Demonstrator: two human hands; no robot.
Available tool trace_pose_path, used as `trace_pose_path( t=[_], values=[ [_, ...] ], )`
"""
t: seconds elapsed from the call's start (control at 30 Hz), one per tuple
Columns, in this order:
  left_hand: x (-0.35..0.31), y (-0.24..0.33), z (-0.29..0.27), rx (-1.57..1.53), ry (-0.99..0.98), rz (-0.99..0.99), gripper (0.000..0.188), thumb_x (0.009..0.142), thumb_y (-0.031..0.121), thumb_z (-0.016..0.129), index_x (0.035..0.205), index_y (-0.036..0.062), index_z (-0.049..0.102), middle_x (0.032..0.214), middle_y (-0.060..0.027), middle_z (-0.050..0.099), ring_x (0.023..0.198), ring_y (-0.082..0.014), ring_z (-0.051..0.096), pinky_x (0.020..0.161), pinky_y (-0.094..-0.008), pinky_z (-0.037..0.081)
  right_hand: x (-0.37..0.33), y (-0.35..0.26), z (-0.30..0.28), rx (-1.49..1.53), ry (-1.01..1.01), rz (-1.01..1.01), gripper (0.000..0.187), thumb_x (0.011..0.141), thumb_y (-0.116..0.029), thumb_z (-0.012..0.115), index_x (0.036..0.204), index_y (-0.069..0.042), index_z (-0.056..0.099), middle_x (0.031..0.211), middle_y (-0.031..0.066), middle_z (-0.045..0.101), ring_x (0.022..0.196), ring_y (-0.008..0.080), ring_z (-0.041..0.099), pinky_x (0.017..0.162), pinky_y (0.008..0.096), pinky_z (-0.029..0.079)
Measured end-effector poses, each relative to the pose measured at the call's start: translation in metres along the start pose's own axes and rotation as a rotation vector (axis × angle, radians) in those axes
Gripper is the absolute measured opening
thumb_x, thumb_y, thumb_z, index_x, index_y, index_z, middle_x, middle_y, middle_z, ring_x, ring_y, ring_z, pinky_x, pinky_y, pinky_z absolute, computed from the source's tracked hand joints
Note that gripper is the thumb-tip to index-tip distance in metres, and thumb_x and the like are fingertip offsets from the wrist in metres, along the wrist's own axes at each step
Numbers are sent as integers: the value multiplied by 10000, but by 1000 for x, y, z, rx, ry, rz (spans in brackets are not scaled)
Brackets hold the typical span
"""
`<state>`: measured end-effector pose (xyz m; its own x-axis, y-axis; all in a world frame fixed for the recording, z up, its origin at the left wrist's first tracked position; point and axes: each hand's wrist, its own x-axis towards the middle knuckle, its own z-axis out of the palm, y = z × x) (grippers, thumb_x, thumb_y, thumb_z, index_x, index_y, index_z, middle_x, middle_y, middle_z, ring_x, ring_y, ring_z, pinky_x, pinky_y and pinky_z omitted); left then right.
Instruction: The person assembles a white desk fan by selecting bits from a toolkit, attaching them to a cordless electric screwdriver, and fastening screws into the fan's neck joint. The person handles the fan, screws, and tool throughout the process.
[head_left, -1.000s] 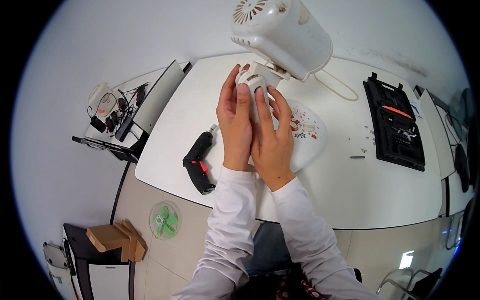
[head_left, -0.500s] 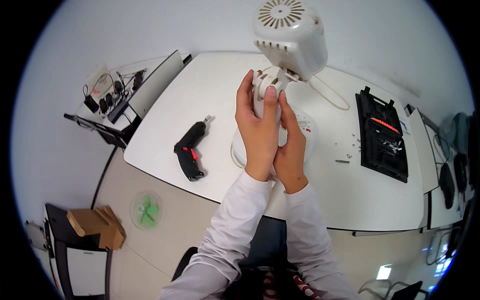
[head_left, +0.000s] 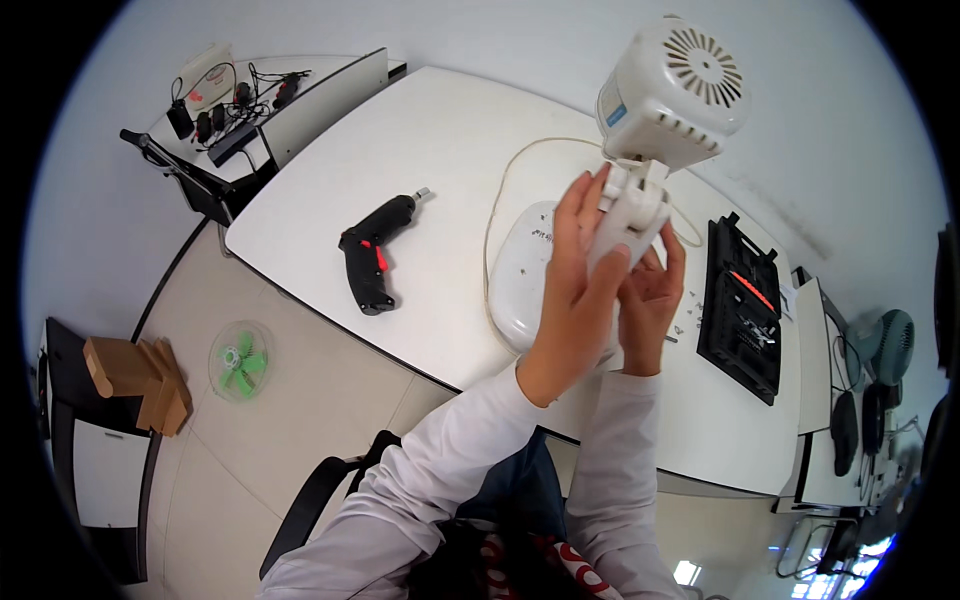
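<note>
A white electric fan without its blades tilts in front of me, its vented motor housing (head_left: 675, 90) leaning to the far right over the table. My left hand (head_left: 572, 315) is wrapped round the fan's neck (head_left: 625, 225) just below the hinge, thumb lying along it. My right hand (head_left: 648, 310) is on the neck's right side, fingers curled up beside it and partly hidden behind it. The fan's rounded white base (head_left: 520, 280) shows to the left of my hands; the lower stem is covered by them.
A black cordless screwdriver (head_left: 375, 255) with a red trigger lies on the white table (head_left: 440, 130) at left. An open black tool case (head_left: 740, 310) and small screws lie at right. A white cord (head_left: 490, 225) loops round the base. A green fan blade (head_left: 240, 365) rests on the floor.
The fan has swung to the right and turned, so the base shows more at its left. My hands have moved right with it, still on the neck.
</note>
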<state>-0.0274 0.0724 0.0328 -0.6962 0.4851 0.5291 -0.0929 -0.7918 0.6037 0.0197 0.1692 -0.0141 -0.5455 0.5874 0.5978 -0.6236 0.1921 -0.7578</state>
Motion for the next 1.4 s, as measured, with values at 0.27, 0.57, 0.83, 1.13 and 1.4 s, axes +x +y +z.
trace_pose_path(
  t=[0.27, 0.57, 0.83, 1.13, 1.4],
  values=[
    [-1, -12, 4, 87, -242, -96, 564, 927, 59, 431, 1435, -31, 201, 1499, -190, 269, 1390, -251, 257, 1124, -367, 189, 14, -16, -69, 210, -74, 132, 795, 745, 58, 641, 1433, -129, 290, 1335, 244, 468, 1226, 312, 497, 1006, 416, 429],
    [18, -14, -5, 78, -171, -129, 431, 905, 12, 541, 1321, -35, 441, 1297, -131, 528, 1216, -179, 488, 938, -268, 424, 11, -11, -72, 215, -91, 118, 784, 753, 69, 603, 1439, -143, 287, 1321, 229, 480, 1213, 305, 507, 1010, 410, 423],
    [27, -20, -2, 293, -57, -71, 243, 866, 52, 643, 1101, -10, 639, 969, -53, 637, 902, -102, 590, 748, -227, 491, 11, -14, -69, 218, -83, 143, 798, 754, 65, 615, 1443, -141, 269, 1332, 217, 471, 1236, 306, 482, 1024, 413, 403],
    [30, -27, -4, 353, -43, -49, 213, 828, 95, 673, 1038, 65, 686, 913, -23, 645, 810, -96, 611, 671, -217, 466, 10, -16, -68, 207, -80, 165, 796, 757, 41, 633, 1441, -127, 261, 1336, 219, 466, 1243, 311, 473, 1038, 432, 386],
    [32, -26, -7, 394, -69, -29, 219, 817, 67, 683, 1034, 86, 700, 885, -11, 650, 792, -90, 603, 659, -209, 454, 11, -17, -66, 188, -97, 152, 783, 766, 32, 630, 1438, -125, 261, 1342, 236, 455, 1241, 333, 477, 1034, 471, 399]
  ],
)
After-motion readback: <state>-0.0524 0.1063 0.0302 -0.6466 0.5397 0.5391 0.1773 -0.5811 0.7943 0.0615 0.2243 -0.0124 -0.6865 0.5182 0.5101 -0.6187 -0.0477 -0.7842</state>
